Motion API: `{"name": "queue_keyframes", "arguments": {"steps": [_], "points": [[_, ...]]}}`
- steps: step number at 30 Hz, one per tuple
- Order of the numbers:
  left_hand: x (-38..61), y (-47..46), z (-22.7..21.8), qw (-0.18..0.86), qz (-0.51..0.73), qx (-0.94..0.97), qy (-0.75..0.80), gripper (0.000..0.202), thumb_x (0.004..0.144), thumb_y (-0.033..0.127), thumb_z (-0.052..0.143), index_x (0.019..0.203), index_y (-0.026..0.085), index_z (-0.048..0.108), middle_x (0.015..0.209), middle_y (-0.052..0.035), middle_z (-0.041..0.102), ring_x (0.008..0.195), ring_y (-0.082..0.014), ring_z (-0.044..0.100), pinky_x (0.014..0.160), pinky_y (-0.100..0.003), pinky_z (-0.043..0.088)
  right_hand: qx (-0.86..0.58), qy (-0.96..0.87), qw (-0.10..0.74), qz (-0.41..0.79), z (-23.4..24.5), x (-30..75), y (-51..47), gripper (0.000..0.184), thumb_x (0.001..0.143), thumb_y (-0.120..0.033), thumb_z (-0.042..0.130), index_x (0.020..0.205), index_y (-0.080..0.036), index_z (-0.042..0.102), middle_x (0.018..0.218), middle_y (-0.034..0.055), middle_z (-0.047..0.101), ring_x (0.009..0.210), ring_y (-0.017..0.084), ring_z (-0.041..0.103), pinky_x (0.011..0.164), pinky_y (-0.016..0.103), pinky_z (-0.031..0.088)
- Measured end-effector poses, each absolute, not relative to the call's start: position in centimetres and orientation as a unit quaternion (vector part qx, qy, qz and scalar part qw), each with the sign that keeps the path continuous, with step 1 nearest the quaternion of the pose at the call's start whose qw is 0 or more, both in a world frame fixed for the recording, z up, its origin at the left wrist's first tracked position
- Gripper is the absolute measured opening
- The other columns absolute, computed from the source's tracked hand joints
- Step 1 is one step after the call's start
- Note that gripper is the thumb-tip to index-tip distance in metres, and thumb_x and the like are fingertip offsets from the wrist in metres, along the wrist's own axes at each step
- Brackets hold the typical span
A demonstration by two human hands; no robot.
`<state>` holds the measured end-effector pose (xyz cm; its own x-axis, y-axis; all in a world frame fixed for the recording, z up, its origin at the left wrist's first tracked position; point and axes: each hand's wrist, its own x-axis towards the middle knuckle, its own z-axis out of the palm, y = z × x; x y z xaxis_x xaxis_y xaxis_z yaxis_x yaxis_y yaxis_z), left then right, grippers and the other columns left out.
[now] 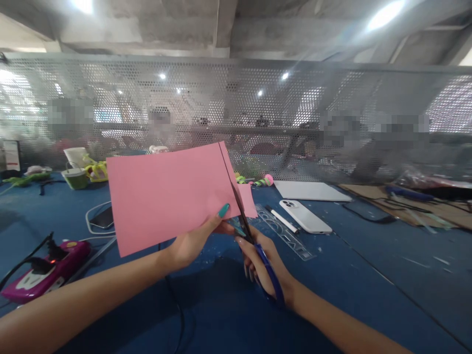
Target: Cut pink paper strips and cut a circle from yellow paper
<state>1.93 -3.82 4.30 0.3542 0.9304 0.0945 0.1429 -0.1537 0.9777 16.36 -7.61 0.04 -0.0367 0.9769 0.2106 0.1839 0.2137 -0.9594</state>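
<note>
A large sheet of pink paper [169, 191] is held up in front of me, tilted a little. My left hand [195, 242] pinches its lower right edge, thumb on the near face. My right hand [269, 260] is wrapped round the blue handles of a pair of scissors [271, 273]. Their dark blades point upward across the paper near its right side. A dark line runs along that side up to the top edge, and a narrow strip lies to its right. Behind the blades, a smaller pink paper piece [248, 199] shows.
On the blue table [354, 300] lie a clear stencil ruler [287, 236], a marker [282, 219], a white phone [305, 216] and a white flat slab [312, 191]. A magenta power strip [47, 270] with plugs sits left, near a dark phone [103, 218]. A perforated screen [221, 98] stands behind.
</note>
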Motion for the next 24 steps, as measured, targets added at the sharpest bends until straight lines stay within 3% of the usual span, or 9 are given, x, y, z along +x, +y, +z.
{"name": "queue_keyframes", "arguments": {"steps": [12, 18, 24], "points": [[2.0, -3.9, 3.2, 0.453, 0.45, 0.66, 0.396, 0.027, 0.077, 0.043, 0.052, 0.082, 0.02, 0.064, 0.1, -0.0029, 0.067, 0.098, -0.0201, 0.058, 0.094, -0.033, 0.04, -0.452, -0.617, 0.508, 0.397, 0.7, 16.3, -8.0, 0.029, 0.08, -0.048, 0.044, 0.077, -0.02, 0.042, 0.048, -0.0085, 0.036, 0.036, 0.008, 0.039, 0.035, 0.02, 0.034], [2.2, -4.5, 3.3, 0.468, 0.443, 0.673, 0.363, 0.028, 0.081, 0.037, 0.048, 0.102, 0.023, 0.06, 0.115, -0.0009, 0.06, 0.111, -0.0196, 0.051, 0.1, -0.032, 0.035, -0.43, -0.637, 0.512, 0.383, 0.5, 16.5, -7.8, 0.027, 0.083, -0.046, 0.041, 0.078, -0.019, 0.042, 0.052, -0.0072, 0.038, 0.039, 0.008, 0.042, 0.037, 0.021, 0.036], [2.1, -4.7, 3.0, 0.448, 0.436, 0.683, 0.376, 0.031, 0.083, 0.035, 0.044, 0.105, 0.02, 0.06, 0.116, -0.0037, 0.06, 0.112, -0.0212, 0.05, 0.101, -0.035, 0.035, -0.438, -0.642, 0.51, 0.369, 0.6, 16.4, -7.8, 0.027, 0.083, -0.047, 0.041, 0.078, -0.02, 0.042, 0.053, -0.0071, 0.037, 0.04, 0.008, 0.04, 0.038, 0.021, 0.037]]}}
